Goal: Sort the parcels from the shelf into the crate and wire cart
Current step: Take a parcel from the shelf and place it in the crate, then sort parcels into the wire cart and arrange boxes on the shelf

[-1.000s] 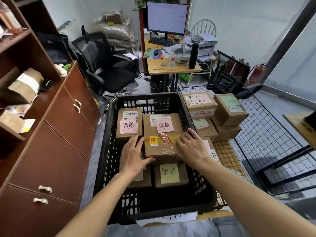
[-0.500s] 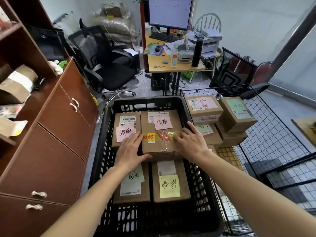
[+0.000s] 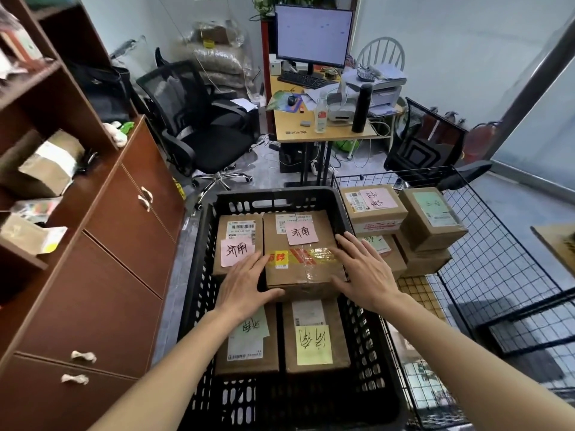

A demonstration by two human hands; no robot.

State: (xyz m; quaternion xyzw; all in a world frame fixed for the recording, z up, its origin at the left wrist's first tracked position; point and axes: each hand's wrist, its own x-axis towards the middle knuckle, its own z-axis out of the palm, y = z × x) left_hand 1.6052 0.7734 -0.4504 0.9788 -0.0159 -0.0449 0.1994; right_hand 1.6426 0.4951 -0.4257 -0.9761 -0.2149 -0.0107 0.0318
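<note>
both hands on the taped parcel in the crate

i see the black plastic crate [image 3: 367,321] straight below me, its walls perforated with slots, and four cardboard parcels inside it. the taped parcel [image 3: 303,253] sits at the far right of the crate, with a pink note on top and a band of glossy clear, red and yellow tape across it. my left hand [image 3: 245,283] lies with fingers straight and flat over the parcel's left edge, thumb stretched along its near face. my right hand [image 3: 362,272] rests with fingers spread and straight on the parcel's right edge, close against the crate wall. neither hand curls round the box.

just left of it, touching, is a smaller parcel with a pink note [image 3: 238,244] and a barcode label. nearer to me lie a parcel with a pale green note [image 3: 249,340], partly under my left wrist, and one with a yellow note [image 3: 314,337].

to the right, beside the crate, stands the wire cart [image 3: 504,259], a thin black grid holding stacked brown boxes, the top ones with pink and green labels. on the left a dark red-brown wooden shelf [image 3: 53,132] and cabinet hold more parcels, a crumpled one [image 3: 46,169] among them. beyond the crate are a black mesh office chair [image 3: 199,126] and a desk [image 3: 323,132] with a monitor, keyboard and bottle.
</note>
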